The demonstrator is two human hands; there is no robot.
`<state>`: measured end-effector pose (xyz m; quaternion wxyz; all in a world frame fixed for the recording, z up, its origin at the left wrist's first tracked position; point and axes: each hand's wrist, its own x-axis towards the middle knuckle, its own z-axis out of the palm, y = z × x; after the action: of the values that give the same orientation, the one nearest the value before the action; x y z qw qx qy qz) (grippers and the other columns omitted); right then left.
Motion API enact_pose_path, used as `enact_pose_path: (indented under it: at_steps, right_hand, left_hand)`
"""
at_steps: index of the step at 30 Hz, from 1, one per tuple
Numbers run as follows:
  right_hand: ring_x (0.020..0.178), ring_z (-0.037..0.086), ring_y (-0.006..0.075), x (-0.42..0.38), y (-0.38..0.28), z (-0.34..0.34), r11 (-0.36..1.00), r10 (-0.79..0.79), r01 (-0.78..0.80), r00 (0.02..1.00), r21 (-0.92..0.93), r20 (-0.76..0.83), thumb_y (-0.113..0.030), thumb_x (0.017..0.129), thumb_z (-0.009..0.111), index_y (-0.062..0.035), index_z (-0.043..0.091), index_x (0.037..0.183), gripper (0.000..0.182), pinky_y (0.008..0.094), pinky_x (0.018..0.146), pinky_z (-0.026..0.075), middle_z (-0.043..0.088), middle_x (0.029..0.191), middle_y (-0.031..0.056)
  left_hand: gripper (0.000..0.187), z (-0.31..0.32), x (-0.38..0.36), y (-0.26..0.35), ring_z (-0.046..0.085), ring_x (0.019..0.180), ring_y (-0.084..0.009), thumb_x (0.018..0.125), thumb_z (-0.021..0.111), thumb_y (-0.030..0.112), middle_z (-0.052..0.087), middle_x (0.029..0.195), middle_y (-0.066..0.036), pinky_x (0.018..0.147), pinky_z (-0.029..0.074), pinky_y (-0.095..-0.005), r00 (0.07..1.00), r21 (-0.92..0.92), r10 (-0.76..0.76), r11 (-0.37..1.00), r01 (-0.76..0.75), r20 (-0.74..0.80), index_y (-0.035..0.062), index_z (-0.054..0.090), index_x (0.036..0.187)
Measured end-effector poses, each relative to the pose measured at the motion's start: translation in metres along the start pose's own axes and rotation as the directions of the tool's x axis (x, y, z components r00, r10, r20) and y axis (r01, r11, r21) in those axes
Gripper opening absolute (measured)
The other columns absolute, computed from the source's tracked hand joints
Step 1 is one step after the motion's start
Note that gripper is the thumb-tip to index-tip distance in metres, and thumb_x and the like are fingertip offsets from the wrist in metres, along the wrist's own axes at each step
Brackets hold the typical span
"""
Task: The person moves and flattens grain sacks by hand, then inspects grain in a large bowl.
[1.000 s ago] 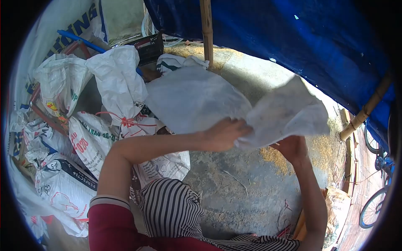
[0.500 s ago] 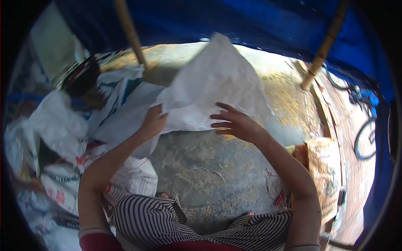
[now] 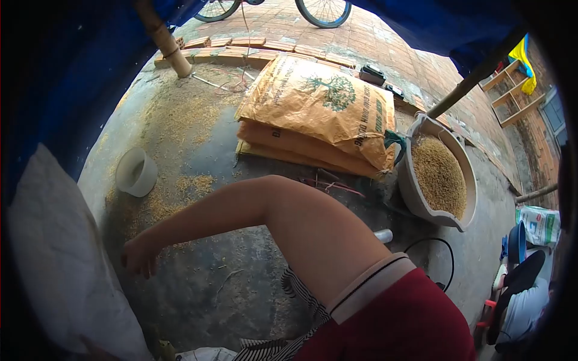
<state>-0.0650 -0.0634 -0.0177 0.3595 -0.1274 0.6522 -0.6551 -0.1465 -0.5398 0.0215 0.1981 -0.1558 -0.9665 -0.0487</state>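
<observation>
My right hand [image 3: 139,256] hangs above the grey floor with its fingers pointing down and slightly apart, holding nothing. Just left of it, the white sack [image 3: 60,259] fills the lower left edge of the view. A faint skin-coloured shape shows low against this sack, but my left hand cannot be made out. Beyond my right arm, a stack of orange-brown printed sacks [image 3: 319,108] lies on the floor. To the right of the stack is a pale tub of grain [image 3: 438,174].
A white bowl [image 3: 136,172] rests among scattered grain. Bamboo poles [image 3: 164,39] and blue tarp [image 3: 90,54] frame the scene. Bricks [image 3: 241,53] line the floor edge, with a bicycle wheel [image 3: 325,11] beyond. Partly visible at the lower right is a person [image 3: 527,304].
The view has swung right, bringing the orange-brown sacks and grain tub into full sight. My right hand is now away from the raised white sheet, and my left hand has left the view.
</observation>
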Motion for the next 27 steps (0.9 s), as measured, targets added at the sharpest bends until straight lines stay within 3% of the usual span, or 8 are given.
enact_pose_path:
  at_steps: [6,8,10,12,19,20,22,27]
  right_hand:
    - [0.126,0.03,0.038,0.151,0.056,0.016,0.963,-0.268,0.233,0.865,0.133,0.425,-0.042,0.063,0.078,-0.0089,-0.003,0.136,0.114,0.046,0.101,0.03,0.034,0.136,0.02]
    - [0.131,0.021,0.0352,0.083,0.002,0.049,0.66,-0.331,0.302,0.939,-0.688,0.094,-0.053,0.051,0.08,-0.0113,-0.009,0.137,0.131,0.039,0.103,0.027,0.023,0.142,0.0165]
    - [0.124,0.035,0.0303,0.035,-0.024,0.079,0.847,-0.425,0.321,0.888,-0.424,-0.177,-0.053,0.046,0.081,-0.0094,0.01,0.138,0.123,0.0338,0.099,0.033,0.037,0.134,0.0153]
    - [0.135,-0.003,0.0311,0.051,-0.043,0.094,0.712,-0.493,0.398,0.87,-0.578,-0.009,-0.064,0.07,0.058,-0.0179,-0.001,0.141,0.103,0.0598,0.102,0.011,0.001,0.148,0.0034]
    - [0.13,0.021,0.0215,0.121,-0.041,0.09,0.707,-0.531,0.184,0.776,0.682,0.341,-0.055,0.069,0.066,-0.0214,0.013,0.139,0.094,0.0414,0.102,0.029,0.02,0.143,0.0058]
    - [0.13,0.021,0.0215,0.1,-0.04,0.093,0.71,-0.531,0.184,0.774,0.679,0.346,-0.055,0.069,0.066,-0.0214,0.013,0.139,0.094,0.0414,0.102,0.029,0.02,0.143,0.0058]
    - [0.121,0.038,0.0257,0.037,-0.039,0.1,0.769,-0.621,0.591,0.781,-0.242,-0.068,-0.042,0.051,0.082,-0.0084,0.02,0.135,0.11,0.0337,0.099,0.035,0.038,0.133,0.0134]
    - [0.109,0.05,0.0268,0.045,-0.045,0.108,0.699,-0.715,0.692,0.676,-0.181,-0.178,-0.036,0.048,0.083,-0.0022,0.035,0.125,0.098,0.0328,0.091,0.041,0.051,0.117,0.0163]
  left_hand:
    - [0.023,-0.054,-0.031,0.221,0.048,0.083,-0.0418,0.089,0.049,0.013,0.047,0.093,-0.03,0.072,0.04,-0.0472,0.943,-0.287,-0.095,0.958,0.0,-0.318,0.0042,0.061,0.107]
    - [0.024,-0.05,-0.028,0.239,0.047,0.086,-0.0409,0.089,0.05,0.014,0.045,0.096,-0.03,0.074,0.039,-0.0464,0.955,-0.305,-0.044,0.951,-0.05,-0.292,0.0037,0.057,0.109]
    - [0.026,-0.048,-0.028,0.252,0.046,0.089,-0.04,0.089,0.05,0.015,0.044,0.099,-0.029,0.076,0.038,-0.0457,0.962,-0.317,-0.001,0.944,-0.089,-0.273,0.0032,0.054,0.111]
    - [0.028,-0.049,-0.031,0.258,0.045,0.091,-0.0392,0.089,0.05,0.015,0.042,0.102,-0.029,0.078,0.037,-0.045,0.966,-0.323,0.029,0.94,-0.114,-0.256,0.0026,0.05,0.113]
    - [0.039,-0.057,-0.05,0.265,0.042,0.101,-0.0361,0.088,0.051,0.018,0.037,0.113,-0.028,0.085,0.034,-0.0425,0.971,-0.327,0.099,0.93,-0.168,-0.217,0.0008,0.038,0.121]
    - [0.041,-0.058,-0.051,0.266,0.041,0.102,-0.0357,0.088,0.051,0.018,0.036,0.115,-0.027,0.087,0.033,-0.0422,0.97,-0.329,0.109,0.928,-0.177,-0.215,0.0005,0.037,0.122]
    - [0.045,-0.06,-0.054,0.265,0.04,0.105,-0.0348,0.088,0.051,0.019,0.034,0.118,-0.027,0.089,0.033,-0.0414,0.969,-0.328,0.13,0.924,-0.195,-0.211,0.0,0.033,0.124]
    - [0.055,-0.064,-0.065,0.267,0.038,0.112,-0.0326,0.087,0.052,0.021,0.031,0.125,-0.026,0.094,0.03,-0.0397,0.965,-0.336,0.175,0.913,-0.233,-0.195,-0.0014,0.024,0.129]
